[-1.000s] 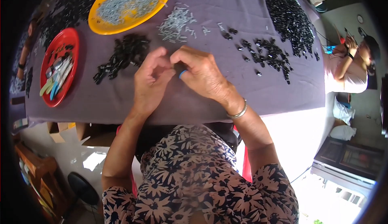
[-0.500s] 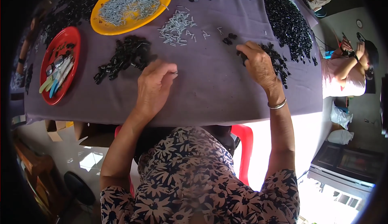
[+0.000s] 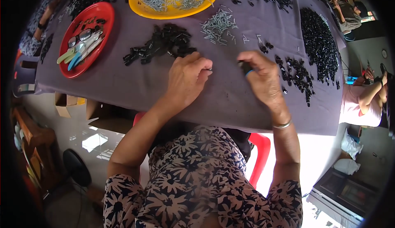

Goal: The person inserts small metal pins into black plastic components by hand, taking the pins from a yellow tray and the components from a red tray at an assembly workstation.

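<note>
Right hand (image 3: 264, 76) has been swung inward, black piece (image 3: 246, 67) pinched, near the desk's (image 3: 230, 112) front edge; a small piece (image 3: 210, 69) is gripped by the left hand (image 3: 187, 79). Pickup seems done; alignment's called for.

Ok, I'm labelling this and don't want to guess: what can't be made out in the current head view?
All in the head view:
- Small piece at the left hand: mostly hidden by curled fingers.
- Dark item in the right hand: partly covered by fingers, shape unclear.
- Yellow plate: far rim cut off by the top edge.
- Grey pins: too small and heaped to count.
</note>
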A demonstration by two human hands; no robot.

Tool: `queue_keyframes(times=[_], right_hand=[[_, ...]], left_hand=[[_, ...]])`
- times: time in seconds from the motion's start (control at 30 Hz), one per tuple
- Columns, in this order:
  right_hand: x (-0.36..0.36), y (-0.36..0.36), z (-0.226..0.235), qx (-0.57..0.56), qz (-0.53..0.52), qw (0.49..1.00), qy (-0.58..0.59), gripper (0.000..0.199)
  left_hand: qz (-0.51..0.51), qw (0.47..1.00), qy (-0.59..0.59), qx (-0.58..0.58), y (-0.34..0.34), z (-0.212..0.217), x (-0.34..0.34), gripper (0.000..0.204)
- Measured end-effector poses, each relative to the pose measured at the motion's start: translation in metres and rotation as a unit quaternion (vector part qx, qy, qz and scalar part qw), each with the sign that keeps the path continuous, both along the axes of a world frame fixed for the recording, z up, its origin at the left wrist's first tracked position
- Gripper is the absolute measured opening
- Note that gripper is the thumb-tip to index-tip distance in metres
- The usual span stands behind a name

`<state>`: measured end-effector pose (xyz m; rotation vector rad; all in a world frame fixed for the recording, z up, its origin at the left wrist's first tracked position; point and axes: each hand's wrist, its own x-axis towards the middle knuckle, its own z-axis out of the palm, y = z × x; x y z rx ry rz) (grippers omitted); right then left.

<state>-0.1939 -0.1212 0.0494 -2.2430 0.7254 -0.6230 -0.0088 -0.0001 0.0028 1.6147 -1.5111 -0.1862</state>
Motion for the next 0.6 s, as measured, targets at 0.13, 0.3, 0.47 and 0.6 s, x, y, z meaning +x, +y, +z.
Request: queue_keyframes(times=[0.13, 0.3, 0.47, 0.6], right_hand=[[0.026, 0.014, -0.01, 0.093, 0.055, 0.99, -0.096, 0.045], [0.035, 0.018, -0.014, 0.046, 0.073, 0.989, -0.118, 0.042], [0.038, 0.023, -0.021, 0.066, 0.081, 0.984, -0.147, 0.042], [0.038, 0.024, -0.02, -0.044, 0.074, 0.992, -0.089, 0.044]], left_hand=[[0.007, 1.0, -0.004, 0.006, -0.001, -0.001, 0.0, 0.016], [0.013, 1.0, -0.005, 0.01, -0.001, -0.004, 0.0, 0.012], [0.015, 1.0, -0.007, -0.004, -0.002, -0.004, 0.0, 0.013], [0.019, 1.0, -0.012, 0.0, -0.002, -0.005, 0.0, 0.012]])
